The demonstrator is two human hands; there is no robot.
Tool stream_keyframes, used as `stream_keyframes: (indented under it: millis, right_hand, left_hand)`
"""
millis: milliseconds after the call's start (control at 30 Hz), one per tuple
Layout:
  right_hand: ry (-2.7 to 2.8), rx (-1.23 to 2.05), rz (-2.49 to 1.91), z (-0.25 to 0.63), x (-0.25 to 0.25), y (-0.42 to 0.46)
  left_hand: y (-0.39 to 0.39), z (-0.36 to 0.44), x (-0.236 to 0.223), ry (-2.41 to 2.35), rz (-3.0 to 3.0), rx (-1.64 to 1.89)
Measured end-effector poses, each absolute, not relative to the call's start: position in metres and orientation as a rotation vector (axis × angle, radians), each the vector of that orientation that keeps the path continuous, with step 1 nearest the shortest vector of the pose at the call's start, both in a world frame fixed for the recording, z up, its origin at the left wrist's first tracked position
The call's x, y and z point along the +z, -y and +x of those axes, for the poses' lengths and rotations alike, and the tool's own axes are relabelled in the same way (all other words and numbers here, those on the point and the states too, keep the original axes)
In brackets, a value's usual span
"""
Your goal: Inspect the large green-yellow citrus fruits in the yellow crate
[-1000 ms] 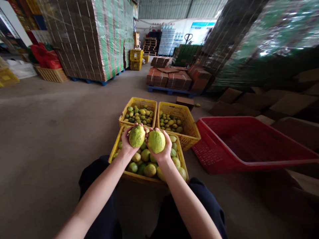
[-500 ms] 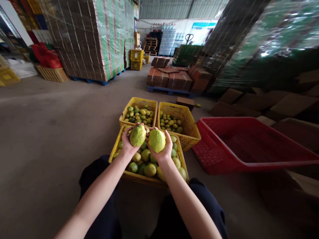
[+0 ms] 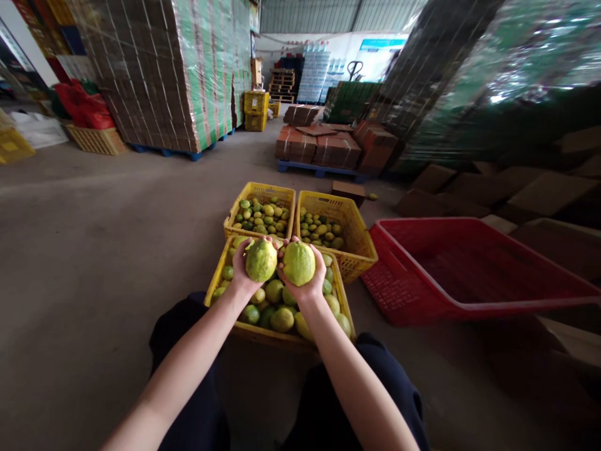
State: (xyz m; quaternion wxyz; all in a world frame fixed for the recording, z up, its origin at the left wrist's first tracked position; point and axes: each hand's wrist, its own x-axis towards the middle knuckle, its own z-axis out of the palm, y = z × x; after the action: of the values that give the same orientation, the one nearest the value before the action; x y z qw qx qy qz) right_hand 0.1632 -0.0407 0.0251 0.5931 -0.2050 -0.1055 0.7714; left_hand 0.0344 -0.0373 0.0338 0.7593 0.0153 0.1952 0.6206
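Observation:
My left hand (image 3: 241, 269) is wrapped round a green-yellow lemon (image 3: 261, 261) with a bumpy skin. A second lemon (image 3: 299, 264), ribbed and similar in colour, rests in the grip of my right hand (image 3: 317, 276). Both fruits are held side by side, a small gap apart, above a yellow crate (image 3: 348, 311) full of large green and yellow lemons (image 3: 282, 319). The palms and parts of the fingers are hidden behind the held fruit.
Two more yellow crates stand just beyond: the left crate (image 3: 230, 224) and the right crate (image 3: 361, 241) hold smaller lemons. To the right is a big red basket (image 3: 394, 300) near loose cardboard boxes (image 3: 539, 194). Flattened cartons (image 3: 335, 152) lie on a blue pallet (image 3: 319, 171).
Both lemons have turned a little in my hands, showing different sides. The right lemon has shifted slightly right and up; the hands stay over the near crate.

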Motion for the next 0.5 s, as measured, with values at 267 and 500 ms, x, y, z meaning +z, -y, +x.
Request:
stream_keyframes:
  millis: [267,500]
  right_hand:
    - [0.285,1.787,-0.509,0.161,0.030,0.044]
    - [0.030,1.618,-0.571,0.185,0.025,0.035]
  left_hand:
    - [0.041,0.029,0.032,-0.419,0.020,1.355]
    - [0.050,0.032,0.013,-0.569,0.106,1.102]
